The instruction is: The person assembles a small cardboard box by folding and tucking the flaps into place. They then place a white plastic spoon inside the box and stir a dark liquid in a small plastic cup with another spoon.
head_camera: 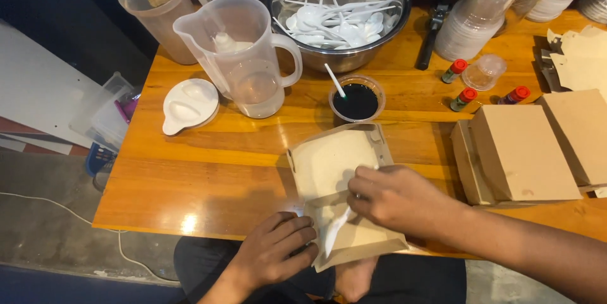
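1. One open brown cardboard food box [335, 177], lid folded back, at the near edge of the orange wooden table [208, 171], directly in front of me.
2. My left hand [275, 250]: fingers curled over the near left corner of the box, pressing it at the table edge.
3. My right hand [395, 198]: fingers pinched together on the handle of one white plastic spoon [335, 231], which lies tip-down inside the box.
4. One small clear plastic cup of dark sauce [357, 98], a white stick standing in it, just beyond the box.
5. Two translucent plastic jugs: the nearer one [246, 57] with a white handle, the farther one [158, 10] behind it at the table's left corner.
6. One round white jug lid [188, 105], lying flat beside the nearer jug.
7. One steel mixing bowl [338, 10], holding a heap of white plastic spoons; too many overlap to count.
8. Three small bottles with red caps [468, 97], right of the sauce cup.
9. One small clear lidded tub [484, 71] among the bottles.
10. Stacks of clear plastic cups [484, 10] lying at the far right; number of stacks uncertain.
11. Closed brown cardboard boxes [525, 152] stacked at my right; at least three visible.
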